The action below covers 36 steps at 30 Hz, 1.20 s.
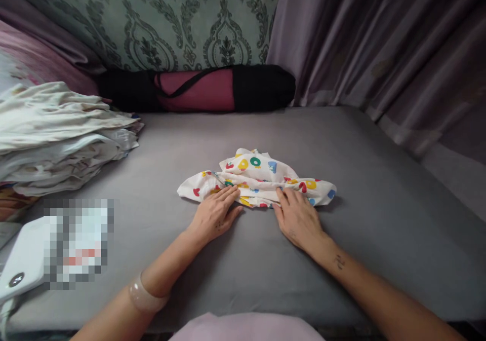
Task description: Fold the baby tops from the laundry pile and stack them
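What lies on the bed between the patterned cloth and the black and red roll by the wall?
Nothing: the head view shows only bare grey sheet between the patterned cloth and the roll.

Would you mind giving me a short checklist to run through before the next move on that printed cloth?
1. Left hand lies flat on the near edge of the printed cloth: ok.
2. Right hand has its fingertips on the same edge: ok.
3. Cloth lies smooth: not ok, it is bunched and creased.
4. Bare grey surface shows around the cloth: ok.
5. Stack of folded cloths sits apart from the printed cloth, at the left: ok.
6. Whether either hand pinches the fabric: cannot tell.
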Motion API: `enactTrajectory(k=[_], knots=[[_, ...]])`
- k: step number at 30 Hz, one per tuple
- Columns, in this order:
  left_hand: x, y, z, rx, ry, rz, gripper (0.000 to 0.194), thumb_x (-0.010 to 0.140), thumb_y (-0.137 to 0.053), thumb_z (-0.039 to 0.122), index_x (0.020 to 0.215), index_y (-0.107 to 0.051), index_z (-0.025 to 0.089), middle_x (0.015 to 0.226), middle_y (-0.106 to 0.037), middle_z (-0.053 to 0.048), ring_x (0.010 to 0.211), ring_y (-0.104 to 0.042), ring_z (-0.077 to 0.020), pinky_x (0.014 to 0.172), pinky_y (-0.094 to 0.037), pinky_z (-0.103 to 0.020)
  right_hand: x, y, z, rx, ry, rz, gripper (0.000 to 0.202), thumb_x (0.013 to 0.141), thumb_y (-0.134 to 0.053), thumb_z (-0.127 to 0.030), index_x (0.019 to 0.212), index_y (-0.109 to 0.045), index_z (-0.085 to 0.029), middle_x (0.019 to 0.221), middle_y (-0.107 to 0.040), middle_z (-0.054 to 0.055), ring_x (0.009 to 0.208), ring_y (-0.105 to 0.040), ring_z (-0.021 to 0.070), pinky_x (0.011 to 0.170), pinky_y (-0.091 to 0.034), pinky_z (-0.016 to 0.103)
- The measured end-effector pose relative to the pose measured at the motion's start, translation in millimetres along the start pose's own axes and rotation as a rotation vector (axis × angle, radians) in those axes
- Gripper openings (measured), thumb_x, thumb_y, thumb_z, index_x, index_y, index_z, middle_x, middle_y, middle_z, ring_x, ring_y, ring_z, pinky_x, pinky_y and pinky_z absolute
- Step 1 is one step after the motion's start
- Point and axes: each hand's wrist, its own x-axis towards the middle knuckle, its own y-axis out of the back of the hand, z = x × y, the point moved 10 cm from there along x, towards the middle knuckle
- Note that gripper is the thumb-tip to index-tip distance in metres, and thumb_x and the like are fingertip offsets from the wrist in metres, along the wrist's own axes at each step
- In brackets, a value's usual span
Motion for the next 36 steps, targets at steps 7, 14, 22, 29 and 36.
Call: enactTrajectory(k=[7, 14, 22, 29, 36], knots=[[3, 5.0, -4, -0.001, -0.022, -0.031, 0.041, 0.099, -0.037, 0.040, 0.128, -0.055, 0.018, 0.137, -0.055, -0.009, 0.128, -0.051, -0.0237, 0.107, -0.041, -0.042, -5, 6, 23, 0.011, 0.015, -0.009, 0.043, 0.098, -0.037, -0.032, 0.130, -0.055, -0.009, 0.120, -0.060, 0.015, 0.107, -0.052, 0.0277, 0.094, -0.042, 0.039], [14, 26.5, 27, 0.130, -0.077, 0.051, 0.030, 0.097, -0.040, 0.032, 0.117, -0.059, 0.020, 0.134, -0.057, -0.011, 0.118, -0.053, -0.0271, 0.093, -0.045, -0.044, 7, 37, -2, 0.139, 0.003, 0.096, 0.042, 0.099, -0.035, -0.030, 0.128, -0.056, -0.010, 0.120, -0.062, 0.016, 0.113, -0.053, 0.0283, 0.098, -0.043, 0.042], [20, 0.8, 38, 0.024, -0.197, 0.040, 0.031, 0.096, -0.040, 0.022, 0.122, -0.056, 0.015, 0.121, -0.062, -0.012, 0.111, -0.057, -0.0233, 0.096, -0.045, -0.039, 6, 0, -55, 0.264, 0.196, 0.048, 0.050, 0.097, -0.038, -0.029, 0.138, -0.047, -0.002, 0.141, -0.049, 0.018, 0.131, -0.043, 0.0266, 0.110, -0.035, 0.040], [8, 10.4, 4, 0.062, -0.126, 0.070, 0.033, 0.098, -0.040, 0.032, 0.120, -0.060, 0.016, 0.120, -0.065, -0.011, 0.108, -0.060, -0.0251, 0.093, -0.049, -0.042, -5, 0, -29, 0.169, 0.206, 0.033, 0.049, 0.098, -0.038, -0.032, 0.139, -0.047, -0.007, 0.144, -0.047, 0.015, 0.132, -0.043, 0.0265, 0.111, -0.031, 0.044], [14, 33.8, -14, -0.015, -0.116, 0.075, 0.036, 0.091, -0.039, 0.017, 0.119, -0.060, 0.018, 0.118, -0.064, -0.011, 0.113, -0.055, -0.0252, 0.100, -0.046, -0.043, 1, 24, 22, 0.236, 0.215, 0.103, 0.037, 0.089, -0.043, -0.013, 0.120, -0.064, -0.014, 0.123, -0.064, 0.012, 0.117, -0.055, 0.0234, 0.103, -0.042, 0.042]])
